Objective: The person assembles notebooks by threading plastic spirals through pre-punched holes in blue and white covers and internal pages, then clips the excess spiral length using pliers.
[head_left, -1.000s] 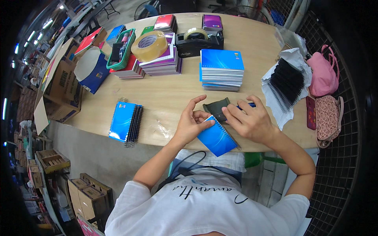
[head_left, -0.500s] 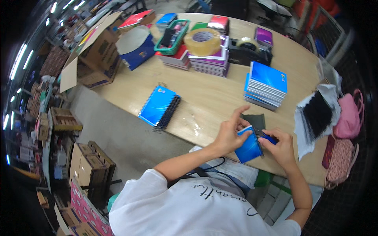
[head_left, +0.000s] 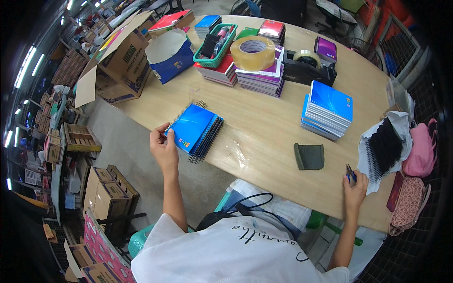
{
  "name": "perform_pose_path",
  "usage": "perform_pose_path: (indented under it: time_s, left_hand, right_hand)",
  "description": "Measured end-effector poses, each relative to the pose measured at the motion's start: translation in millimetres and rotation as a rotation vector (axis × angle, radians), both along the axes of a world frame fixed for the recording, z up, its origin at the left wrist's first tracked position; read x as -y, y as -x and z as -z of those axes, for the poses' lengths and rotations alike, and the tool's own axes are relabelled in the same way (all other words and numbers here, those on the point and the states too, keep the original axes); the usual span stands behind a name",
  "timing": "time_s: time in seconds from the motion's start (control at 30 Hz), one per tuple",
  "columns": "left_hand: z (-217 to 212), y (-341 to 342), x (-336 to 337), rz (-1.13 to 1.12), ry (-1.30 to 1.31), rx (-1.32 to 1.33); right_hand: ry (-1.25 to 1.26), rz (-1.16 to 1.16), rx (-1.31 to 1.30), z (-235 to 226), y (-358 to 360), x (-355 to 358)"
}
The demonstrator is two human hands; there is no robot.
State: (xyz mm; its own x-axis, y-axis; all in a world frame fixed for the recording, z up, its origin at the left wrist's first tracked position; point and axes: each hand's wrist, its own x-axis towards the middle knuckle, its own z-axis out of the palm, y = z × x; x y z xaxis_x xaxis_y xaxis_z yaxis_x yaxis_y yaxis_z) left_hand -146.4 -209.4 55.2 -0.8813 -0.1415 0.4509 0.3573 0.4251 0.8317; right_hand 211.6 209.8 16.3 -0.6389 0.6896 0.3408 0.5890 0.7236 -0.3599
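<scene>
Though beyond spiral notebooks [head_left: 193, 123], green basket [head_left: 207, 62] of small items [head_left: 220, 41]

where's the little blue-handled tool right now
In the head view, the blue-handled tool is in the right hand, near the front edge of the table on the right side, between the dark green pad and the black coils.

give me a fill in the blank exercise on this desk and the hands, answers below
1. The left hand touches a spiral notebook with a ____ cover.
2. The small tool is in the person's ____ hand.
3. The green basket rests on notebooks with ____ covers.
4. The black spiral bindings lie on crumpled ____ wrapping.

Missing words: blue; right; red; white
</scene>
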Motion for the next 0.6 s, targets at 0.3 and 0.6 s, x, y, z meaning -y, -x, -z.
perform_pose_path:
  time_s: [0.3, 0.6]
  left_hand:
    - [2.7, -14.8, -4.2, -0.218, 0.521, -0.236]
    - [-60.4, -51.7, -238.2, 0.976, 0.08, -0.065]
  right_hand:
    - [-0.176, 0.022, 0.022, -24.1, 20.2, 33.7]
    - [-0.057, -0.273, -0.062, 11.3, 102.4, 80.6]
